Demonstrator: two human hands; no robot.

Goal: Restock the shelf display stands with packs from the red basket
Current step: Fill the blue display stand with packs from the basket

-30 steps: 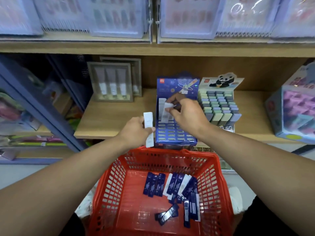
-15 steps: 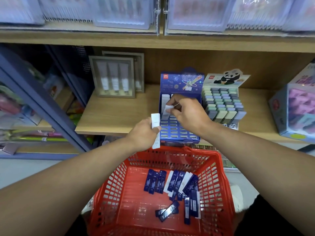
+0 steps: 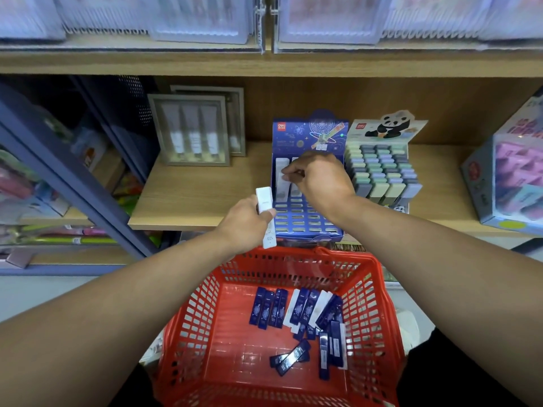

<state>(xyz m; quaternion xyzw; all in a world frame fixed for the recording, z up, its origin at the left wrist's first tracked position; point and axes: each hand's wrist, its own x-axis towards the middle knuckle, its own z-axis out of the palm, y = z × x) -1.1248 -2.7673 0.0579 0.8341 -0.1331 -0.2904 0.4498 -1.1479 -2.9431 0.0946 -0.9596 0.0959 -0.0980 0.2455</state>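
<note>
My right hand (image 3: 318,179) pinches a slim white pack (image 3: 281,174) upright into the blue slotted cardboard stand (image 3: 305,221), frame centre; my left hand (image 3: 248,223) grips another upright white pack (image 3: 266,215) just left.

A stationery shop. Wooden shelves (image 3: 205,198) carry cardboard display stands (image 3: 308,136) of small packs, boxed sets (image 3: 505,171) and notebooks (image 3: 323,19). A red basket (image 3: 382,289) stands below.

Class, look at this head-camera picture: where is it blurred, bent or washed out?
Head view: the top-shelf packs are blurred and pale; shelf edges bow with wide-angle distortion; the blue display stand, both hands and red basket look fairly sharp.
</note>
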